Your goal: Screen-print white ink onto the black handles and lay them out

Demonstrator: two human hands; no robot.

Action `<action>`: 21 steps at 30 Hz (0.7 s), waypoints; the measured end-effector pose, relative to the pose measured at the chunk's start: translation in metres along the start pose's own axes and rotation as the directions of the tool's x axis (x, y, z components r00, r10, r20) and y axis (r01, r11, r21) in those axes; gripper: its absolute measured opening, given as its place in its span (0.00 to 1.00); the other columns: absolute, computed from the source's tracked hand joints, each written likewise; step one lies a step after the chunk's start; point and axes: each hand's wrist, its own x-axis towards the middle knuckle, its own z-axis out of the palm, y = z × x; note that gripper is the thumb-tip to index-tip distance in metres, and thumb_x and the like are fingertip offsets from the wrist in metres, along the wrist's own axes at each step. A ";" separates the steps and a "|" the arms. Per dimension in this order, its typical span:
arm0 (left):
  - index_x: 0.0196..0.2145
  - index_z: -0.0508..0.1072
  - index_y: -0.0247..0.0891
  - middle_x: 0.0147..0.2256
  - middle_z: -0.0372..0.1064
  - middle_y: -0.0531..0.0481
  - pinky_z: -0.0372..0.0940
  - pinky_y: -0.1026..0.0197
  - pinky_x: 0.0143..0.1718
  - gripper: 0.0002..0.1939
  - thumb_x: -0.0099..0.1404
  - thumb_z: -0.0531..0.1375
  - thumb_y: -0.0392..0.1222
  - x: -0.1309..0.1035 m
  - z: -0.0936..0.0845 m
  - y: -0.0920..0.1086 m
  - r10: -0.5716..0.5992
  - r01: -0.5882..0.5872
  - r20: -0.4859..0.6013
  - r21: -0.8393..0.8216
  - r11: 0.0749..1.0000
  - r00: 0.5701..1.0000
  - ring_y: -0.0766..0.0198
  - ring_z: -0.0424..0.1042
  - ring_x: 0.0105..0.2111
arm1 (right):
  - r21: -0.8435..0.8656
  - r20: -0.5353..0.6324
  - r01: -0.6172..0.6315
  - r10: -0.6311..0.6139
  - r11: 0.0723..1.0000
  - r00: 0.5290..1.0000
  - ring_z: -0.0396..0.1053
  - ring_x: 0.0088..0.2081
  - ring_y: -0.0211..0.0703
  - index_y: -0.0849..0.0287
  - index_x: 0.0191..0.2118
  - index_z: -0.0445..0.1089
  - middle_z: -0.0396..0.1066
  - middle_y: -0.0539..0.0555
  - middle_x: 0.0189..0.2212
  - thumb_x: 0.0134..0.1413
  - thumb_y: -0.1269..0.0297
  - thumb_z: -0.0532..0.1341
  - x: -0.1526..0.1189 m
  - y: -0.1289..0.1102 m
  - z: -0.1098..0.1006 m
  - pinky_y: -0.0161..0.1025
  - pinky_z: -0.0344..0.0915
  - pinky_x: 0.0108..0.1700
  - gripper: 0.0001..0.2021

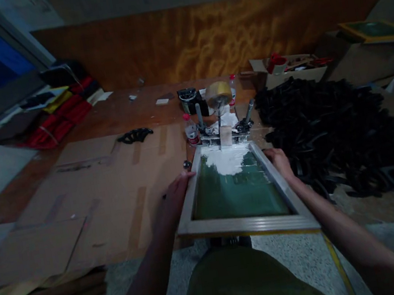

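A screen printing frame (pixel 248 227) with pale metal bars and green mesh lies in front of me, its far end at a clamp (pixel 244 127). White ink (pixel 227 160) is spread over the mesh's far part. Along the frame's left bar, my left hand (pixel 177 191) reaches in with fingertips at the edge, closed as far as they show. My right hand (pixel 279 161) is curled beside the right bar, close to a small dark piece. The frame and dim light hide what either hand grips. A squeegee-like wooden block (pixel 226 136) stands upright in the ink at the far end.
A large heap of black curved parts (pixel 331 135) lies at the right. One black part (pixel 135 135) rests near the cardboard (pixel 106 193) on the left. Bottles (pixel 191 131) and a tub (pixel 188 99) stand behind the frame. Red bundles (pixel 63 114) lie at back left.
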 end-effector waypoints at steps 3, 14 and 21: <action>0.53 0.72 0.38 0.52 0.73 0.46 0.62 0.50 0.58 0.24 0.64 0.55 0.53 -0.010 0.013 -0.040 -0.063 0.062 0.040 0.041 0.997 0.997 0.52 0.70 0.53 | 0.035 -0.199 0.010 -0.003 0.999 0.980 0.60 0.57 0.60 0.63 0.60 0.64 0.63 0.66 0.58 0.59 0.65 0.53 0.035 -0.007 -0.016 0.56 0.60 0.57 0.24; 0.62 0.62 0.38 0.60 0.65 0.41 0.59 0.49 0.60 0.31 0.65 0.56 0.53 0.003 0.041 -0.115 -0.078 0.081 0.055 -0.061 0.995 0.995 0.52 0.65 0.59 | -0.193 0.274 0.181 -0.124 0.964 0.954 0.69 0.42 0.51 0.64 0.42 0.71 0.72 0.64 0.42 0.57 0.71 0.56 0.086 -0.088 -0.002 0.40 0.63 0.43 0.09; 0.61 0.63 0.37 0.60 0.65 0.40 0.60 0.51 0.59 0.30 0.66 0.54 0.54 -0.001 0.043 -0.113 -0.112 0.114 0.055 -0.034 0.993 0.992 0.52 0.66 0.58 | -0.090 0.276 0.508 -0.469 0.856 0.839 0.64 0.44 0.51 0.64 0.39 0.70 0.71 0.62 0.38 0.49 0.77 0.55 0.017 -0.093 0.000 0.42 0.60 0.47 0.11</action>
